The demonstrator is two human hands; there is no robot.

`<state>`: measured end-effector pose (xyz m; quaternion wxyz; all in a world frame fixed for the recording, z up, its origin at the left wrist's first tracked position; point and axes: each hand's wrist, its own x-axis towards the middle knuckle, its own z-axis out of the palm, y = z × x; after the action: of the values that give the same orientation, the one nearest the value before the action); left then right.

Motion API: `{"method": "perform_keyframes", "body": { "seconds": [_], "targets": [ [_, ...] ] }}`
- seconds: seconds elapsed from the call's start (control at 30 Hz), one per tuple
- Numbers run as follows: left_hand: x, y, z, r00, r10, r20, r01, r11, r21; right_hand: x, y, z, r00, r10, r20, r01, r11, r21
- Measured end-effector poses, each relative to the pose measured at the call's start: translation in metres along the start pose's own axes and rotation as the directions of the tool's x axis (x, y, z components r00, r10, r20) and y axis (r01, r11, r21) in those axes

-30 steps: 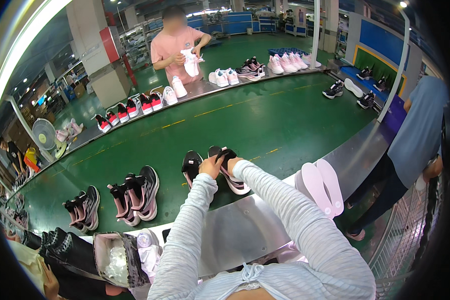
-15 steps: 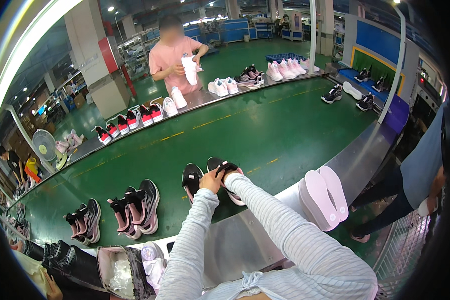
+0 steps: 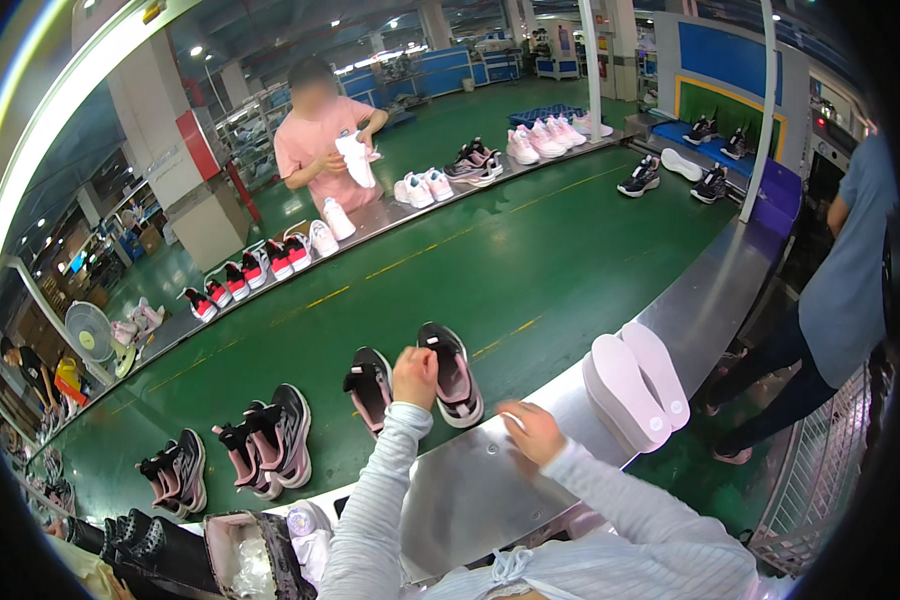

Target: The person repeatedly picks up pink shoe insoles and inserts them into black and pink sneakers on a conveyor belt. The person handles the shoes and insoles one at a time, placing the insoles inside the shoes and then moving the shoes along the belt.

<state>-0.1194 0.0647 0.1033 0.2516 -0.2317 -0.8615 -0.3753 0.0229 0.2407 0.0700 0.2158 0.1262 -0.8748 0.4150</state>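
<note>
A pair of black sneakers with pink lining stands on the green conveyor belt before me: a left shoe (image 3: pixel 370 385) and a right shoe (image 3: pixel 452 372), toes pointing away. Between them, close beside the right shoe's collar, is my left hand (image 3: pixel 415 378). Its fingers are curled closed, and I cannot make out what they hold, if anything. My right hand (image 3: pixel 535 435) is over the metal ledge (image 3: pixel 480 470), apart from the shoes. Its fingers reach out to the left, slightly blurred, with nothing visible in them.
Pale pink soles (image 3: pixel 635 385) rest on the ledge at right. More black sneakers (image 3: pixel 270 440) stand on the belt at left. A box with clear plastic (image 3: pixel 250 555) is at lower left. Across the belt, a person (image 3: pixel 325 140) handles a white shoe; another person (image 3: pixel 840 270) stands at right.
My right hand has left the right shoe and moved right, over the ledge. The left hand has let go of that shoe's opening and closed beside it. The view has shifted slightly.
</note>
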Motion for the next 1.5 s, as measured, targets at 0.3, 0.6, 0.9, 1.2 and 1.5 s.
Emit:
{"method": "perform_keyframes", "body": {
  "seconds": [0.3, 0.6, 0.9, 1.2, 1.5],
  "targets": [
    [0.026, -0.113, 0.103, 0.319, -0.667, 0.673, 0.585, 0.698, 0.414, -0.098, 0.012, -0.021, 0.999, 0.029, -0.014, -0.031, 0.980, -0.195],
    [0.013, -0.133, 0.107, 0.317, -0.673, 0.668, 0.212, 0.737, 0.642, -0.102, 0.024, -0.025, 0.997, 0.043, -0.072, -0.052, 0.991, -0.123],
    [0.008, -0.131, 0.070, 0.034, -0.558, 0.829, -0.254, 0.798, 0.547, -0.100, 0.024, -0.024, 0.998, 0.037, -0.057, -0.041, 0.996, -0.078],
    [0.006, -0.082, 0.040, 0.304, -0.498, 0.812, -0.270, 0.772, 0.575, -0.098, 0.024, -0.023, 0.998, 0.026, -0.052, -0.031, 0.994, -0.104],
    [0.006, -0.088, -0.056, 0.442, -0.705, 0.554, -0.266, 0.487, 0.832, 0.000, 0.008, -0.197, 0.994, 0.029, -0.108, -0.012, 0.988, 0.155]
  ]
}}
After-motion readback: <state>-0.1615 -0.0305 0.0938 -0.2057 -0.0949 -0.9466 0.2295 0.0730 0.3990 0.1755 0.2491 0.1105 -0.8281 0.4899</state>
